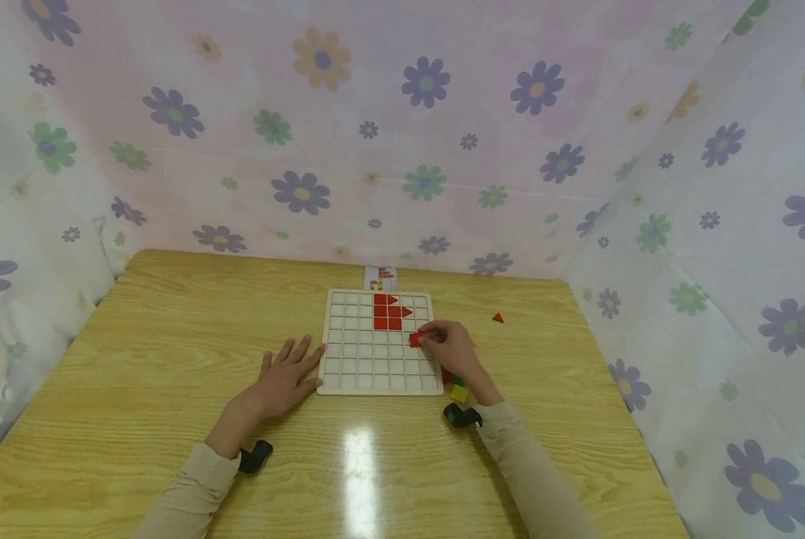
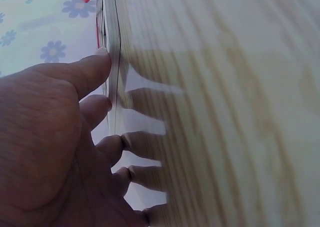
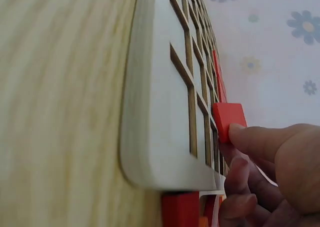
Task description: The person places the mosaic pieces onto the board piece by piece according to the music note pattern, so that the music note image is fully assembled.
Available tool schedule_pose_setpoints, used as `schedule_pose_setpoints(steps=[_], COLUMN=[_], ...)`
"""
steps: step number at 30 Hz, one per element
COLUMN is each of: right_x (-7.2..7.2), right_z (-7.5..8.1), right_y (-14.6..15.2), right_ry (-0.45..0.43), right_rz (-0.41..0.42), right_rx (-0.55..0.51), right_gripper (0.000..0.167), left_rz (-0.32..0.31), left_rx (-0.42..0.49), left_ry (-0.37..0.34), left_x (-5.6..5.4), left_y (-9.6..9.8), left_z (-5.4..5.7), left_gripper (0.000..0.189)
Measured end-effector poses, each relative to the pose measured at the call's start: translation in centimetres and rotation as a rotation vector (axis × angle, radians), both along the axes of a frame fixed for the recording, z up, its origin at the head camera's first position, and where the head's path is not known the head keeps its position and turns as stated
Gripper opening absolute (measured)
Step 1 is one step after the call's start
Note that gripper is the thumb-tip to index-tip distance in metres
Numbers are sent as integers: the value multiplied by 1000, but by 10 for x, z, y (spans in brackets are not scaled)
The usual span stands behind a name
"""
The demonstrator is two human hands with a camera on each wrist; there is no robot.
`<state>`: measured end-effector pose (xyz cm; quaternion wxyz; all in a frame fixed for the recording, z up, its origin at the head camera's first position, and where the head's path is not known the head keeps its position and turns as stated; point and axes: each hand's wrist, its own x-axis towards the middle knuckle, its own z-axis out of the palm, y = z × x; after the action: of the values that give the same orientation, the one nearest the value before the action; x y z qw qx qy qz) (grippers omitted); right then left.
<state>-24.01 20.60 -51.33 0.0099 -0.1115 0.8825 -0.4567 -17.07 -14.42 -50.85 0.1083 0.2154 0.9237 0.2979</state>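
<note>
A wooden grid board (image 1: 362,365) lies on the table, with several red square and triangular blocks (image 1: 387,316) set in its upper cells. My right hand (image 1: 451,349) pinches a red square block (image 3: 229,120) between thumb and fingers, over the right part of the grid. Spread out flat, my left hand (image 1: 277,385) lies at the board's left side, its thumb and index fingertip touching the edge. In the left wrist view the fingers (image 2: 90,74) are straight beside the board's rim.
A small printed card (image 1: 380,278) lies behind the board. To the right is a lone red triangle (image 1: 498,318). Beside the board's lower right corner sit a yellow block (image 1: 459,393) and other coloured blocks, partly under the right forearm. Flowered cloth (image 1: 362,150) surrounds the wooden table (image 1: 207,329).
</note>
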Motion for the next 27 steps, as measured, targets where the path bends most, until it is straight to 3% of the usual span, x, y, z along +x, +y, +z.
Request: schedule_pose_setpoints(steps=[5,16,27], right_x=[-7,-21,-30], right_z=[-3,-2,-3], right_y=[-4,-12,-16], right_ry=[2,29,33], right_rz=[-32,-69,-55], right_rx=[14,-2,-35], right_gripper=[13,12,12], left_rz=[8,11,8], left_rx=[-22,-18,-47], left_ry=[-8,-7,3], left_x=[2,1,2], left_y=[1,0,1], left_z=[4,1,2], left_gripper=[62,63,64])
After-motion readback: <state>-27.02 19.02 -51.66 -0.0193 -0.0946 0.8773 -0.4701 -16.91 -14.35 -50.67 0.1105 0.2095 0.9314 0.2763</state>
